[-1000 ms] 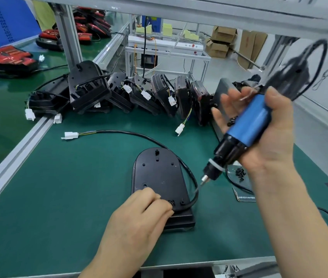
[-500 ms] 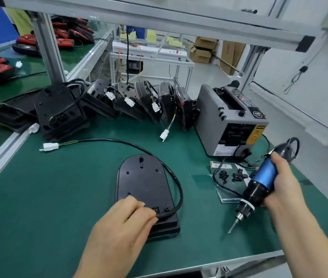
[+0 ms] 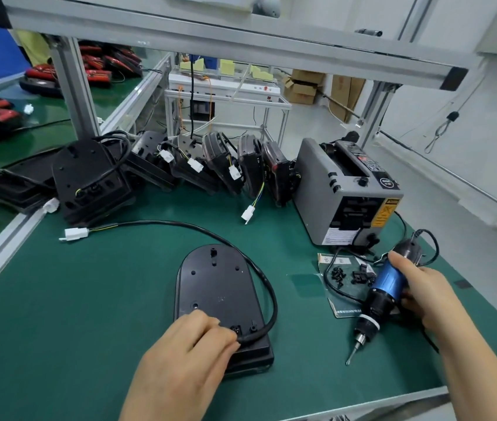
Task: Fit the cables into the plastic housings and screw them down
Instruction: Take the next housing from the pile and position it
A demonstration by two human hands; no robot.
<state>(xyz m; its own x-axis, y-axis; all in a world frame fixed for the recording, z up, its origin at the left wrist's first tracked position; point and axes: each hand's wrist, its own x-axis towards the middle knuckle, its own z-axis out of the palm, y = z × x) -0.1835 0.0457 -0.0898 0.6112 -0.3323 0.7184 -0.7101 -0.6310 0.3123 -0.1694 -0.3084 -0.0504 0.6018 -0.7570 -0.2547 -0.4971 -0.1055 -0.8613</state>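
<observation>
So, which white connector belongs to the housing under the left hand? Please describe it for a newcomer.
Start at the black housing lying flat alone on the green mat. Its black cable arcs up and left to the white connector, which lies on bare mat; the other connectors sit by the stacked housings behind.
</observation>
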